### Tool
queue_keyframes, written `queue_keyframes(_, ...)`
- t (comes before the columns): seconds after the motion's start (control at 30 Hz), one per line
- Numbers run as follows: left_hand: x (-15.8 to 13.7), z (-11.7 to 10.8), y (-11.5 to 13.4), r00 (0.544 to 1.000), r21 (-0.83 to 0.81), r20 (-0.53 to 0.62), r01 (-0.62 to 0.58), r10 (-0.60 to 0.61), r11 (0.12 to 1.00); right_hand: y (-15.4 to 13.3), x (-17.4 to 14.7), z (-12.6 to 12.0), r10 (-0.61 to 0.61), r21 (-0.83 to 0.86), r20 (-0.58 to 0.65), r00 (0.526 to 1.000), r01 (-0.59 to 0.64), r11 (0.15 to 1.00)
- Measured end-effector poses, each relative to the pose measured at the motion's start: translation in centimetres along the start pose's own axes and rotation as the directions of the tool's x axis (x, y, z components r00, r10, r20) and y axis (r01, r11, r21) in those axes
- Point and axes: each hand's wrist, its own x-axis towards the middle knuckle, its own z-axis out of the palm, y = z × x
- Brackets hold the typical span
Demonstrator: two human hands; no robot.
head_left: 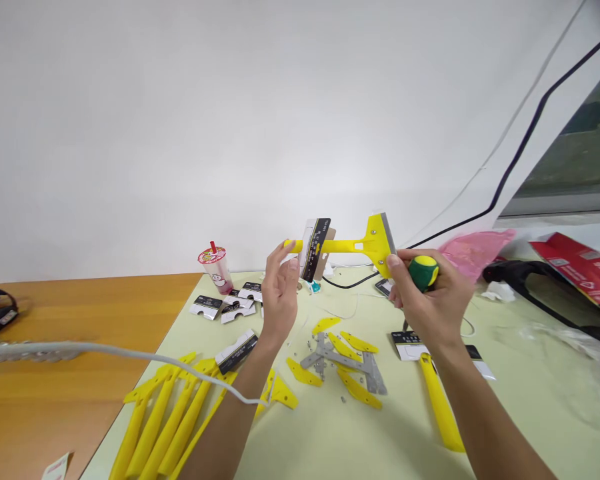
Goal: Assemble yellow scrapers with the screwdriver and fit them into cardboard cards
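A yellow scraper (346,246) with a grey blade is held level above the table between my two hands. My left hand (280,297) is closed on its handle end, beside a folded black-and-white card (314,252) that sits around the handle. My right hand (437,300) pinches the lower corner of the scraper head and also grips a screwdriver (424,272) with a green and yellow handle. Below lie loose yellow plates (359,388), grey metal blades (336,358) and scattered small nuts or screws. Another yellow scraper handle (439,403) lies under my right forearm, partly hidden.
Several yellow scraper handles (153,423) lie at front left, crossed by a pale cable (180,365). Cards (237,310) are piled near a drink cup (219,272). Pink plastic (477,252), a red package (580,270) and clear plastic bags lie at right. Wall behind.
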Motion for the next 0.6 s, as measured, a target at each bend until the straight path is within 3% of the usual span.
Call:
queue_keyframes(0.13,1.4,-1.0,-0.2,0.996,-0.082,-0.009,0.090,-0.091,0.993,0.4,0.7,-0.3,0.072,0.028,0.059,0.996,-0.074,0.997)
queue_keyframes(0.3,3.0,-3.6,0.1,0.965,0.036,0.188,0.178,-0.181,0.983,0.7,1.2,-0.5,0.113,0.027,0.170,0.979,-0.120,0.992)
queue_keyframes(0.47,3.6,-5.8,0.8,0.865,0.262,0.429,0.154,-0.258,0.953,0.8,1.6,-0.8,0.137,0.004,0.293,0.946,-0.144,0.990)
queue_keyframes(0.6,3.5,-5.9,1.5,0.779,0.279,0.546,0.178,-0.309,0.943,1.0,1.7,-1.0,0.137,-0.018,0.353,0.926,-0.139,0.990)
